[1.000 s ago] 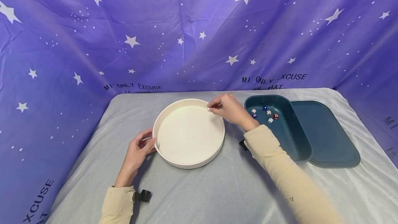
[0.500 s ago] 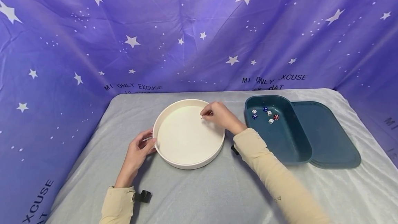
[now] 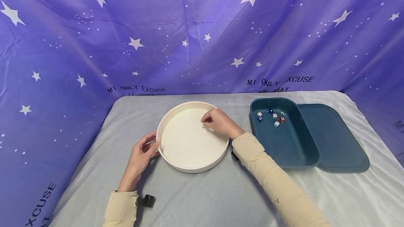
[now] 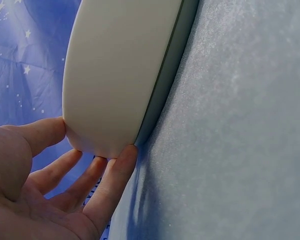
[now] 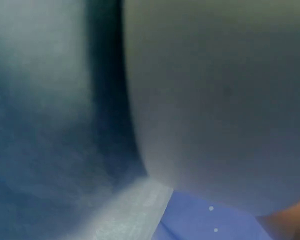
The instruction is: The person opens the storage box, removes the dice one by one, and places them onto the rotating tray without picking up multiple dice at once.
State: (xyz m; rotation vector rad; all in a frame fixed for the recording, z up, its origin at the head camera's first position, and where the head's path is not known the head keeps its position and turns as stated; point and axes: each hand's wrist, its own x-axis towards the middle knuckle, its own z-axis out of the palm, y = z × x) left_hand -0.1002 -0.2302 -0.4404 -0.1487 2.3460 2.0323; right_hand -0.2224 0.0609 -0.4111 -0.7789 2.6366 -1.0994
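Observation:
A round white tray (image 3: 189,146) with a low wall lies on the cloth in the middle of the head view. At its left side my left hand (image 3: 142,152) holds the wall. The left wrist view shows the thumb (image 4: 45,134) at the upper rim and the other fingertips along the outer wall, down to the bottom edge. Over the right part of the tray floor, my right hand (image 3: 220,122) pinches a small white die (image 3: 203,125) between thumb and fingers. In the right wrist view the tray's outer wall (image 5: 215,100) fills much of the picture, and only an edge of skin shows.
On the right stands a dark teal rectangular box (image 3: 293,153) with several white, blue and red dice, among them a red die (image 3: 282,119), near its far end. A flat teal lid (image 3: 339,136) lies right beside it. Purple star-printed cloth (image 3: 186,27) hangs behind the table.
My right hand has moved left and nearer over the tray with the white die, from the far right rim to above the floor. The left hand keeps its place at the wall.

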